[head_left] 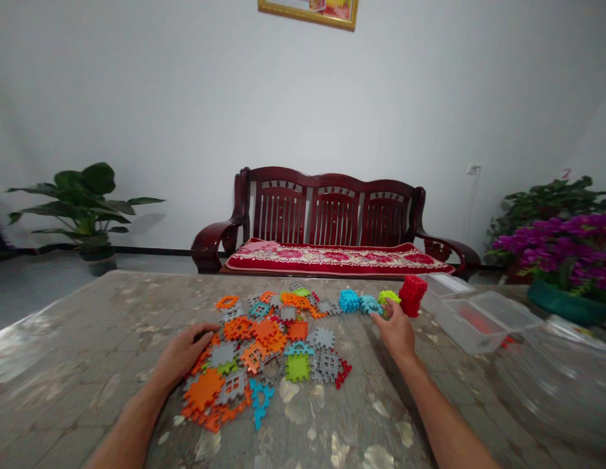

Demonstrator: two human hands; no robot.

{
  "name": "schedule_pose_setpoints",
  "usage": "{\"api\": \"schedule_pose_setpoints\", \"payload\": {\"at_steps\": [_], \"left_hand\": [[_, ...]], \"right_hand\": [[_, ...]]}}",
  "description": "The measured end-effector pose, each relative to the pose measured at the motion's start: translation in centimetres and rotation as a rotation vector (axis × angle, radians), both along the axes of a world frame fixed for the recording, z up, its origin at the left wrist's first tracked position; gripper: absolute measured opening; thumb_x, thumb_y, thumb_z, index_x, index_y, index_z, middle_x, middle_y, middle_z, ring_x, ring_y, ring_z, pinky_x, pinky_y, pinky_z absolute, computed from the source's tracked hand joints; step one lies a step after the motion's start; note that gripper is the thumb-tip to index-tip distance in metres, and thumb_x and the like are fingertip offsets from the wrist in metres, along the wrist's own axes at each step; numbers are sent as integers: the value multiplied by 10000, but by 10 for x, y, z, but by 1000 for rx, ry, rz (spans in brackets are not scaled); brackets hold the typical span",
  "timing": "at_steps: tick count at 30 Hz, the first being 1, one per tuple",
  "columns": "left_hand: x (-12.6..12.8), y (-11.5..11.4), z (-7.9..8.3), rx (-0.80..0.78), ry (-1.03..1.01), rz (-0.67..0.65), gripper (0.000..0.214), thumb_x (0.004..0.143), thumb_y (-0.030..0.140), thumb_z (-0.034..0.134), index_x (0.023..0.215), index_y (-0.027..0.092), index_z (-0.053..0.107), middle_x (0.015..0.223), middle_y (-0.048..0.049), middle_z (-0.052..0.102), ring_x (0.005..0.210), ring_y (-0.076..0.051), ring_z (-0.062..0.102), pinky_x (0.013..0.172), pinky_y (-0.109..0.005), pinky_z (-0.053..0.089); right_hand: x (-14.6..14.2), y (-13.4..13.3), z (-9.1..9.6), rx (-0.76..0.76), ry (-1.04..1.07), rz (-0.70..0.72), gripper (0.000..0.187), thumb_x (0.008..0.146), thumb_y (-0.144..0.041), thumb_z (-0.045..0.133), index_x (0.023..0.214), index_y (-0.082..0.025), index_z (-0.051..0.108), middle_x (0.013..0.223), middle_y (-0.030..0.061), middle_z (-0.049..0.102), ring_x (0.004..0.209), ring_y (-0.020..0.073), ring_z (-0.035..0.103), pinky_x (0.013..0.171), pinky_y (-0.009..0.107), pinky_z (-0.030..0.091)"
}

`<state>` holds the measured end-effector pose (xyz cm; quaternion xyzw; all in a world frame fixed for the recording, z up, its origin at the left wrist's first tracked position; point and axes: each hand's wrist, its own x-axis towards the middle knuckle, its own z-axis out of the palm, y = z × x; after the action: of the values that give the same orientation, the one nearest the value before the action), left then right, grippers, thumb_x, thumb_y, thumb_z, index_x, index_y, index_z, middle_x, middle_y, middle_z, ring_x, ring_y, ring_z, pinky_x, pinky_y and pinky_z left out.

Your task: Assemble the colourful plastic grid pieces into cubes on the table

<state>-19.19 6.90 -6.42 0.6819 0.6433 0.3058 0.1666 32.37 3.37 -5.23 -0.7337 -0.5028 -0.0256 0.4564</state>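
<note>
My left hand (pixel 188 348) rests at the left edge of a loose pile of plastic interlocking tiles (pixel 266 332), its fingers loosely stretched and the thumb apart. The tiles are orange, grey, blue, green and red, some solid and some with cut-out windows. On the right, my right hand (pixel 398 332) has its thumb and fingers around the near side of a small lime-green tile stack (pixel 389 296); the fingers partly hide it. Left of that stand a teal tile stack (pixel 370 304) and a bright blue tile stack (pixel 349 300). A taller red tile stack (pixel 413 295) stands just right of the fingers.
Clear plastic boxes (pixel 472 326) stand right of the red stack, one with red pieces inside. A large transparent lid or container (pixel 552 378) lies nearer on the right. Purple flowers in a teal pot (pixel 567 299) stand beyond. A wooden bench (pixel 332 208) is behind the table.
</note>
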Motion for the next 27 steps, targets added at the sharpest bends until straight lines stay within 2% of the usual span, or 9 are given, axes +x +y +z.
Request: {"api": "schedule_pose_setpoints", "payload": {"at_steps": [6,10,14,18,23,27], "left_hand": [[-4,3,-6,9,14,-20,427,788,474,490,1010,251,778,1079,-50,793,1025,-277,712,957,-386,533],[-6,4,-9,0,22,-19,425,801,471,486,1025,253,774,1105,-53,786,1042,-276,707,970,-387,523],[-4,2,-5,-6,28,-15,434,801,471,479,1030,254,777,1106,-49,785,1046,-280,708,969,-390,523],[-2,0,-1,-26,35,-10,440,796,465,471,1026,252,779,1105,-47,785,1047,-281,708,968,-388,523],[-1,-1,-2,-1,23,-31,445,811,449,469,1049,229,774,1119,-61,780,1057,-279,700,992,-398,509],[2,-3,0,14,25,-49,444,823,446,468,1055,226,777,1127,-62,778,1071,-274,694,1002,-397,503]], "right_hand": [[2,20,14,-85,-95,-90,528,813,-366,664,1299,-177,579,1170,147,722,1055,292,670,884,379,488],[-2,25,20,-75,-149,-98,545,820,-366,664,1326,-193,564,1169,141,707,1103,296,636,923,386,464],[-4,28,23,-109,-193,-102,557,839,-360,649,1357,-187,543,1167,151,698,1096,307,628,912,393,460],[-3,28,17,-125,-213,-94,525,853,-358,624,1336,-160,564,1203,177,682,1104,320,612,920,409,454],[-7,24,6,53,-207,-19,408,858,-326,546,1217,-155,638,1156,148,693,1091,282,602,971,408,438],[-32,19,3,99,-170,143,329,877,-321,499,1100,-175,691,1041,106,725,938,245,634,911,389,471]]}}
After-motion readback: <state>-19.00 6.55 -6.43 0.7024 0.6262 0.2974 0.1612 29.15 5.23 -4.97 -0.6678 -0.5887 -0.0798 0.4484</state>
